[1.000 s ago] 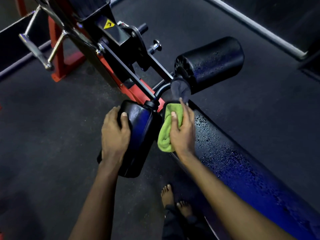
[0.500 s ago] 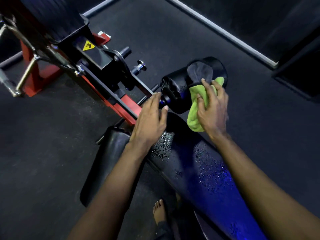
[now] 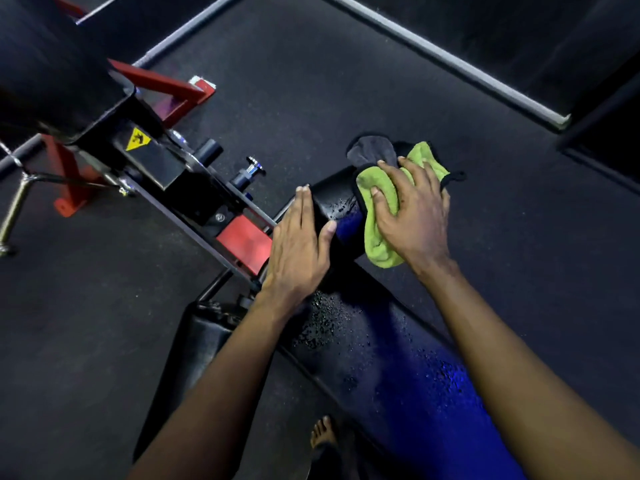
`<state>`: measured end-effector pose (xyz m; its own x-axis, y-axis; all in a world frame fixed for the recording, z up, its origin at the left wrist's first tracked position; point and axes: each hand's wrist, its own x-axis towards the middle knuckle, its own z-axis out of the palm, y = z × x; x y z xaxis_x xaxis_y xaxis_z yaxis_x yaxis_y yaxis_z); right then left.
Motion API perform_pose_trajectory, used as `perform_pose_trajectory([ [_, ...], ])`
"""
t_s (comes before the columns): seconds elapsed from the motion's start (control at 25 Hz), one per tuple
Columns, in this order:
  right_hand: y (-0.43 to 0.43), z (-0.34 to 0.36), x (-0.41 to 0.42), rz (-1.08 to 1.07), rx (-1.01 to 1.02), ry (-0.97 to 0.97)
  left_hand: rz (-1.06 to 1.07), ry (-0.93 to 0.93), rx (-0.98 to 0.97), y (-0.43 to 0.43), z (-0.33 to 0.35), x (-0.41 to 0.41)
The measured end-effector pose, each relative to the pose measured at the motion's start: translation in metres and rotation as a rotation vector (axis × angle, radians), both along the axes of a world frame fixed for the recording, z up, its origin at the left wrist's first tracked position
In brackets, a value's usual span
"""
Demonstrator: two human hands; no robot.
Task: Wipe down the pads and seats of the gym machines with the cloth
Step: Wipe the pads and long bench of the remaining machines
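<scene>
Head view: right hand (image 3: 412,216) lies spread on the green cloth (image 3: 378,239), fingers nearly straight, pressing it against the black roller pad (image 3: 335,199). Cloth drapes over the roller's top and far end. Left hand (image 3: 298,252) rests flat on the roller's near end, fingers straight and together. Wet long seat pad (image 3: 398,372) lies below, beaded with droplets.

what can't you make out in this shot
Head view only:
- far end of the roller pad: under the cloth and the right hand pressing it
- lower roller pad: partly behind the left forearm
- bench pad: cut off by the bottom edge
- machine frame: cut off at top left
</scene>
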<state>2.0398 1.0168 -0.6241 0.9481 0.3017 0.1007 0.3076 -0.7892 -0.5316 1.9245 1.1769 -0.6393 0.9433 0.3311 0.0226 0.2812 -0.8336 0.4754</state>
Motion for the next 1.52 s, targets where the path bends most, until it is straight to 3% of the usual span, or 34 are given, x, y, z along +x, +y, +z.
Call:
perform_pose_trajectory([
  [0.32,0.008,0.001,-0.011,0.278,-0.083,-0.038,0.074,-0.010,0.001,-0.007,-0.012,0.001],
  [0.56,0.012,0.006,0.024,-0.048,0.008,-0.009,0.062,0.024,0.013,-0.006,-0.007,0.001],
  [0.76,0.016,0.010,0.002,0.323,-0.155,-0.031,0.038,0.113,0.094,0.013,-0.003,0.004],
  [0.96,0.020,0.014,0.042,-0.036,-0.180,0.018,-0.042,0.116,0.124,0.030,-0.009,-0.005],
  [1.0,0.032,0.017,0.035,-0.030,-0.222,0.016,-0.031,0.114,0.117,0.029,-0.010,-0.004],
  [1.16,0.057,0.023,-0.004,0.295,-0.290,-0.035,-0.007,0.112,0.113,0.027,-0.011,-0.002],
  [1.24,0.045,0.022,0.006,0.335,-0.254,-0.040,-0.006,0.099,0.110,0.027,-0.010,-0.002],
  [1.44,0.007,0.008,0.041,-0.139,-0.027,-0.020,0.008,0.097,0.076,0.024,-0.007,0.000],
  [1.52,0.020,0.011,0.022,-0.146,-0.041,-0.012,0.032,0.077,0.051,0.023,-0.007,0.000],
])
